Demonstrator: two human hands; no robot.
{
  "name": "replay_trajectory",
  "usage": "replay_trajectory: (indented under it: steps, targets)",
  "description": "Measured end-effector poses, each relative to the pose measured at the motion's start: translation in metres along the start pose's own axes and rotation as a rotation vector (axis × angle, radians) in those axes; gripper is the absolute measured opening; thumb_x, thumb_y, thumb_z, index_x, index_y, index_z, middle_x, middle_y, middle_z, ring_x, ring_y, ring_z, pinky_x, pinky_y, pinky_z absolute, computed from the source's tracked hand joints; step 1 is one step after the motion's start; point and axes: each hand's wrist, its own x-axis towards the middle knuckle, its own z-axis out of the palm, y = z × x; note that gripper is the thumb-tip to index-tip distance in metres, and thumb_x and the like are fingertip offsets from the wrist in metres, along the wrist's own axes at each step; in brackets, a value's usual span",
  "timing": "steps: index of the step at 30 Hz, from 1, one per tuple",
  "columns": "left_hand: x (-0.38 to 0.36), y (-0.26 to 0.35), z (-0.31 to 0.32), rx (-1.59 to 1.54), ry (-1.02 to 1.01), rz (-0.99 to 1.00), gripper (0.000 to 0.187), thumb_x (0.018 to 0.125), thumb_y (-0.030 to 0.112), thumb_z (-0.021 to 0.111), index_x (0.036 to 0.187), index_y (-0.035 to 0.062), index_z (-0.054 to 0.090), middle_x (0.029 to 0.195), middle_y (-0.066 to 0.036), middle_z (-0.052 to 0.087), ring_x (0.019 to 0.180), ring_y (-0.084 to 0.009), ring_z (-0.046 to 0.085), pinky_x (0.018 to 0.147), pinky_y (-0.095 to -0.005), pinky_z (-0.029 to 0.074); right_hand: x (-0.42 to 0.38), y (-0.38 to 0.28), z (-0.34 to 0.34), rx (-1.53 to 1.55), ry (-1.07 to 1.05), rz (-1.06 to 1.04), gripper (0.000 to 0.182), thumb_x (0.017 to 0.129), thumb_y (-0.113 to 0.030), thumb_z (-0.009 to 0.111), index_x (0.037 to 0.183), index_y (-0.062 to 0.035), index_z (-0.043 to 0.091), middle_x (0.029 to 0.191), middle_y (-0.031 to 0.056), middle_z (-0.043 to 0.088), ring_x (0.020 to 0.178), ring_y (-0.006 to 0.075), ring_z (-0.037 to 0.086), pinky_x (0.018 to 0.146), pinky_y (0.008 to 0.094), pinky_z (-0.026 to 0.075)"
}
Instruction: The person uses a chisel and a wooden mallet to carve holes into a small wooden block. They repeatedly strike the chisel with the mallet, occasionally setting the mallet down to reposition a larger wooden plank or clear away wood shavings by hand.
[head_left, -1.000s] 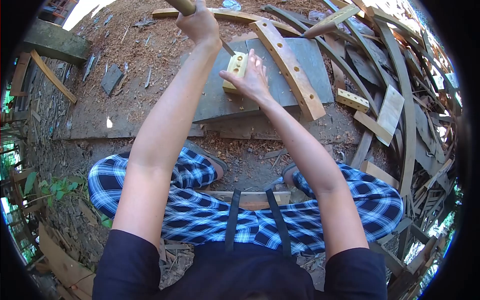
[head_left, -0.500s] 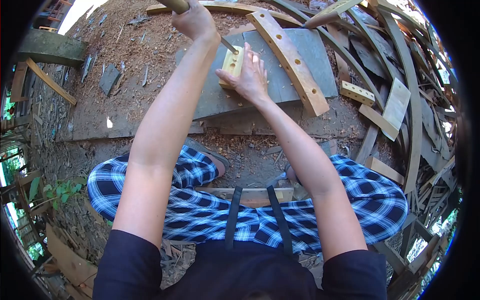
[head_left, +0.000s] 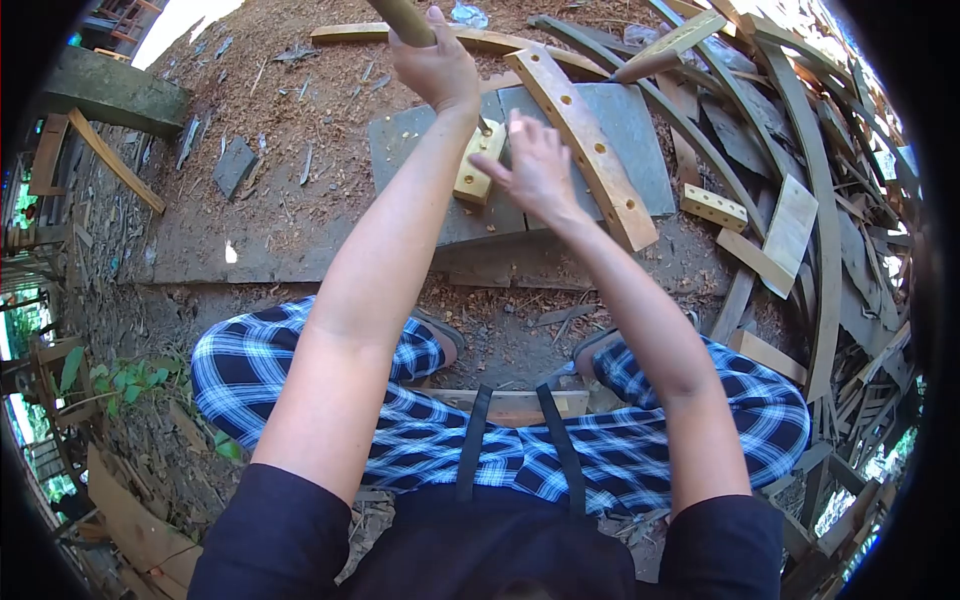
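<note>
My left hand (head_left: 437,72) is wrapped round the thick wooden handle (head_left: 403,20) of a tool at the top of the view. The tool's thin metal shaft (head_left: 485,125) meets a hole near the far end of a small yellowish wooden block (head_left: 475,178); my forearm hides part of it. A row of holes runs along the block, which lies on a grey board (head_left: 640,140). Just right of the block, my right hand (head_left: 540,170) is open, fingers apart and slightly blurred, holding nothing. A long wooden bar with several round holes (head_left: 583,135) lies beyond it.
To the right lies another drilled block (head_left: 714,207), near a pale flat wood piece (head_left: 790,235) and a heap of curved wooden strips (head_left: 820,170). Wood chips cover the ground at left, with a dark flat scrap (head_left: 235,167). A thick timber (head_left: 115,92) stands far left.
My right hand has let go of the block and moved right. The block now sits more upright in view, and my left hand with the tool appears further right and lower.
</note>
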Motion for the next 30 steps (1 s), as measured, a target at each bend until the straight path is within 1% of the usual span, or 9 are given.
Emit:
replay_trajectory:
  steps: [4,6,12,18,20,22,25,28,30]
  targets:
    - [-0.006,0.011,-0.002,0.022,0.124,0.097,0.025,0.091,0.022,0.066,0.093,-0.0012,0.057,0.069,-0.011,0.061,0.06,-0.026,0.063,0.059,-0.0382,0.049,-0.005,0.05,-0.043,-0.379,0.264,-0.021,0.088,0.076,-0.051,0.074,0.137,0.0016,0.039,0.137,0.0138,0.044,0.123,0.0305,0.043,0.099,0.0471,0.037]
    - [-0.011,0.028,-0.005,-0.017,0.023,-0.087,0.031,0.089,0.026,0.069,0.091,-0.0021,0.056,0.077,-0.012,0.062,0.072,-0.0261,0.062,0.07,-0.0391,0.048,-0.02,0.079,-0.047,-0.433,0.026,0.101,0.089,0.075,-0.049,0.075,0.138,0.0012,0.037,0.135,0.0138,0.046,0.12,0.031,0.047,0.094,0.0459,0.042]
    - [-0.02,0.04,-0.001,-0.034,-0.02,-0.07,0.028,0.09,0.027,0.067,0.097,0.0012,0.06,0.082,-0.015,0.067,0.076,-0.0312,0.067,0.069,-0.0409,0.05,0.003,0.074,-0.097,0.445,-0.192,0.338,0.064,0.076,-0.033,0.071,0.124,0.0055,0.054,0.1,0.0181,0.066,0.091,0.0248,0.065,0.084,0.0367,0.051]
    - [-0.028,0.047,-0.004,-0.058,-0.099,-0.092,0.023,0.091,0.023,0.067,0.091,0.0024,0.057,0.078,-0.016,0.067,0.073,-0.0327,0.068,0.065,-0.0407,0.05,0.044,-0.041,-0.247,0.631,0.146,-0.217,0.057,0.091,-0.04,0.063,0.131,-0.0028,0.05,0.09,0.0089,0.064,0.07,0.0143,0.065,0.06,0.0259,0.056]
    - [-0.027,0.049,-0.006,-0.071,-0.117,-0.131,0.023,0.091,0.025,0.067,0.095,0.0024,0.062,0.077,-0.012,0.066,0.072,-0.0253,0.066,0.069,-0.0369,0.05,0.043,-0.084,-0.286,0.671,0.245,-0.525,0.063,0.093,-0.032,0.058,0.142,-0.0028,0.034,0.103,0.0174,0.061,0.085,0.0177,0.061,0.067,0.0327,0.053]
    - [-0.028,0.05,-0.006,-0.07,-0.123,-0.117,0.023,0.091,0.024,0.067,0.096,0.0024,0.062,0.078,-0.012,0.067,0.072,-0.0253,0.066,0.07,-0.0372,0.05,0.036,-0.097,-0.285,0.568,0.315,-0.657,0.061,0.093,-0.039,0.057,0.135,0.0019,0.042,0.102,0.02,0.064,0.086,0.0219,0.063,0.072,0.0361,0.054]
    - [-0.026,0.048,-0.002,-0.059,-0.11,-0.074,0.023,0.091,0.023,0.066,0.091,0.0025,0.056,0.075,-0.014,0.066,0.07,-0.0296,0.067,0.065,-0.0389,0.05,0.03,-0.07,-0.252,-0.101,-0.044,-0.376,0.045,0.088,-0.037,0.06,0.116,-0.0014,0.059,0.089,0.0253,0.068,0.079,0.0336,0.069,0.074,0.0429,0.054]
    - [-0.028,0.038,0.005,-0.057,-0.046,0.044,0.023,0.091,0.023,0.066,0.091,0.0026,0.057,0.075,-0.014,0.066,0.071,-0.0299,0.067,0.065,-0.039,0.05,0.034,-0.078,-0.268,-0.094,-0.203,-0.222,0.069,0.087,-0.046,0.064,0.138,-0.0034,0.046,0.105,0.0258,0.066,0.084,0.0261,0.069,0.079,0.0379,0.055]
    - [-0.029,0.038,-0.003,-0.055,-0.127,-0.034,0.023,0.091,0.024,0.066,0.09,0.0029,0.058,0.076,-0.014,0.066,0.071,-0.03,0.067,0.065,-0.039,0.05,0.006,-0.11,-0.298,-0.095,-0.001,-0.504,0.063,0.092,-0.04,0.057,0.134,0.0051,0.045,0.112,0.0257,0.063,0.092,0.0286,0.065,0.078,0.0388,0.054]
